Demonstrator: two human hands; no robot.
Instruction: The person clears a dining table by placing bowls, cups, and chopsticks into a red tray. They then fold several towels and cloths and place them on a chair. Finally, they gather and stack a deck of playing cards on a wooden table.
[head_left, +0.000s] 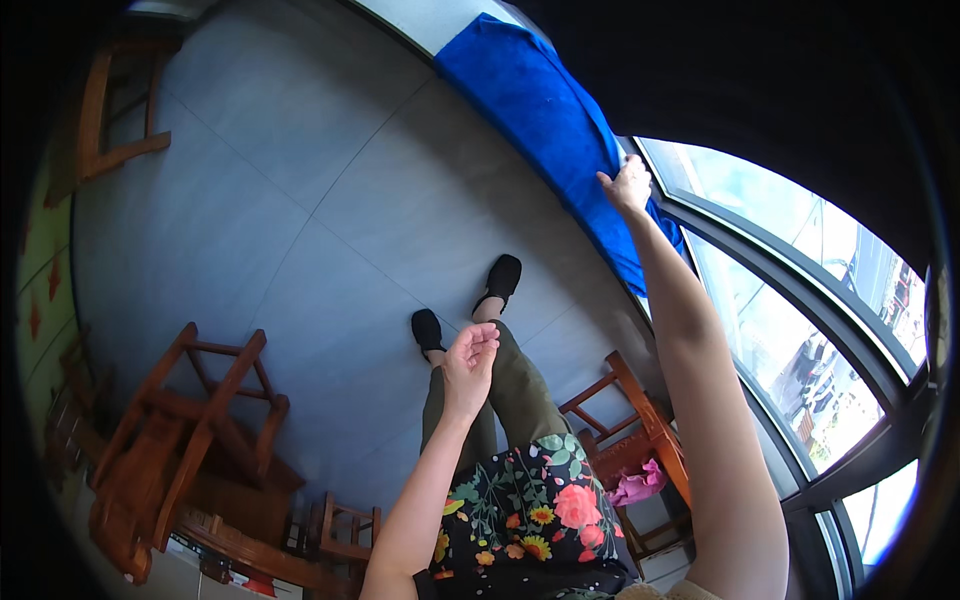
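Note:
A large blue cloth (532, 97) lies spread along the window ledge. My right hand (630, 186) rests on it at the window side, thumb apart from the fingers; whether the fingers pinch the fabric cannot be made out. Part of the cloth is bunched beside my right forearm, against the window frame. My left hand (469, 360) is raised over my legs with its fingers loosely curled, holding nothing and away from the cloth. Below it are my floral apron (536, 517), green trousers and black shoes on the grey tiled floor.
Windows (795, 315) run along the right. A wooden chair (637, 420) holding a pink cloth (637, 484) stands close by my right side. More wooden chairs (214, 397) and furniture are at lower left; another wooden frame (94, 112) is at upper left.

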